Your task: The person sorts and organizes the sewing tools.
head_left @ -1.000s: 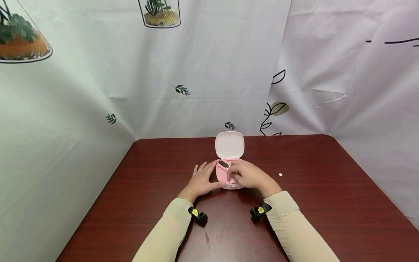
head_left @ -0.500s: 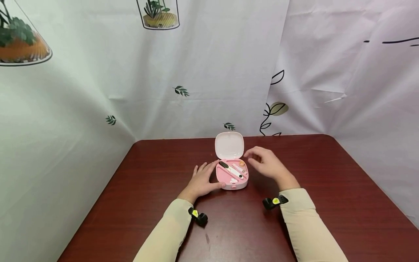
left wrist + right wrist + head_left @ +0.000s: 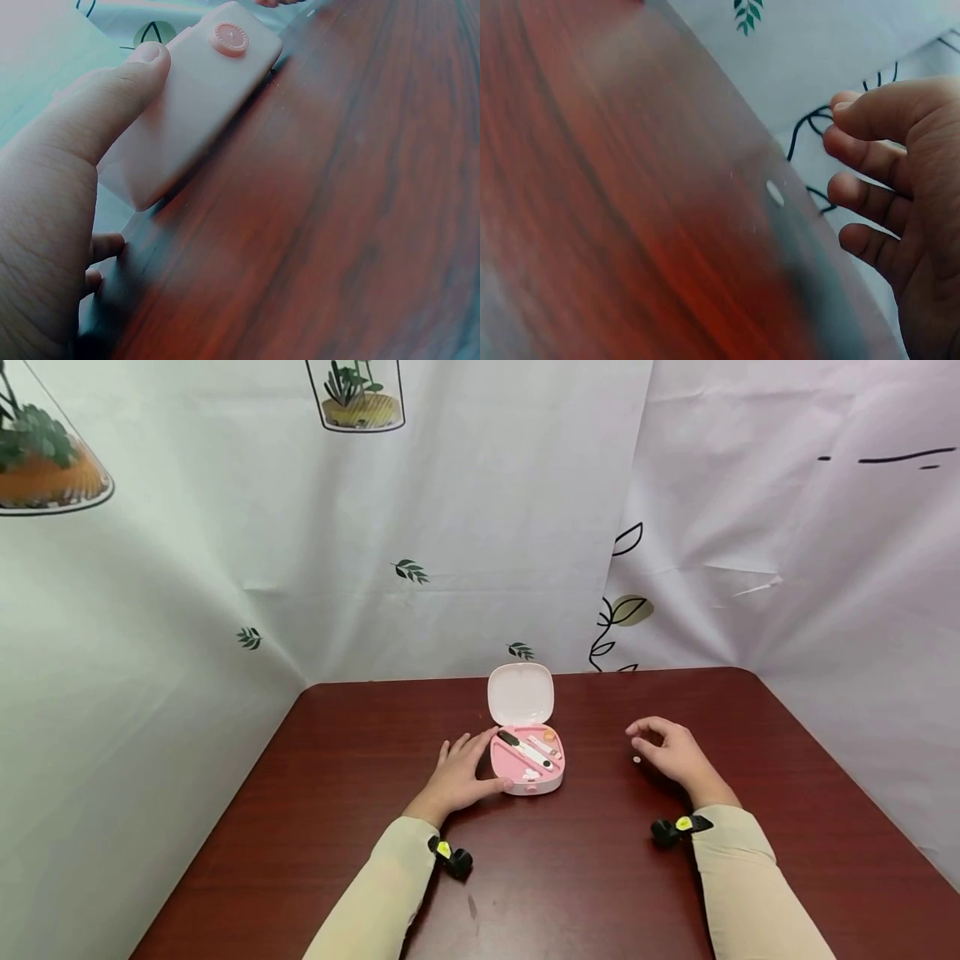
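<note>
A small pink case stands on the table with its white lid raised. Inside lie a slim white tool with a black end, a smaller white stick, a round orange-yellow thing and small white pieces. My left hand rests against the case's left side, thumb on the front wall, other fingers stretched toward the back corner. To the right, my right hand hovers with loosely bent fingers, holding nothing. Close by its fingers is a small white tablet-like disc on the table.
The dark red-brown wooden table reaches back to a pale printed curtain. The raised lid stands near the table's back edge. A wrist camera sits on my left sleeve, another camera on my right.
My right hand has come out of the case and moved right, over beside the small white disc. The case's contents are uncovered. My left hand keeps its place at the case.
</note>
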Tool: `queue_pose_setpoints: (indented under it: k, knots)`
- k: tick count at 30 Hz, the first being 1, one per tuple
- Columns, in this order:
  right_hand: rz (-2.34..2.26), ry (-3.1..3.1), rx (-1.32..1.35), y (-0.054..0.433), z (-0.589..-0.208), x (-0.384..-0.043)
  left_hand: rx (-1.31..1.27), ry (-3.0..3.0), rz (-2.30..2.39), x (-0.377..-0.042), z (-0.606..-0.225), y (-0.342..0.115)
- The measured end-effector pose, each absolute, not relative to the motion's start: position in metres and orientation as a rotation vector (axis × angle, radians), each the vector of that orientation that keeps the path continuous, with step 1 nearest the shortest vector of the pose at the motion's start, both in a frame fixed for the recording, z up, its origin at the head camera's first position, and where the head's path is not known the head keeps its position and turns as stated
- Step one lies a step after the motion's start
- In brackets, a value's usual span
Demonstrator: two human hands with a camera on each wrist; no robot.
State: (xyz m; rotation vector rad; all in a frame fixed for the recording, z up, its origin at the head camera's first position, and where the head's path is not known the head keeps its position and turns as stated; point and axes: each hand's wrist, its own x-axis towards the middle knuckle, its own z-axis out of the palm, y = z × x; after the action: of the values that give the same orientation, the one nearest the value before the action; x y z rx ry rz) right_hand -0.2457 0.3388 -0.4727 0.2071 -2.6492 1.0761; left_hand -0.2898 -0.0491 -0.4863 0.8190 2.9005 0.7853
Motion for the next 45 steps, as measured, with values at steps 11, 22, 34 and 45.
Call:
queue_pose_setpoints:
  k: [11, 22, 34, 45]
  knots:
    - [0.972, -2.749, 0.291, 0.344, -0.482, -0.243, 0.808, 2.894, 0.787, -0.29, -0.489, -0.049]
    - [0.817, -2.808, 0.383, 0.347, -0.481, -0.245, 0.827, 2.894, 0.793, -0.291, -0.488, -0.049]
    - [0.846, -2.83, 0.357, 0.33, -0.473, -0.25, 0.86, 2.912, 0.812, -0.29, -0.486, -0.05]
    - [1.0, -2.72, 0.501, 0.274, -0.442, -0.26, 0.838, 2.909, 0.785, -0.29, -0.487, -0.05]
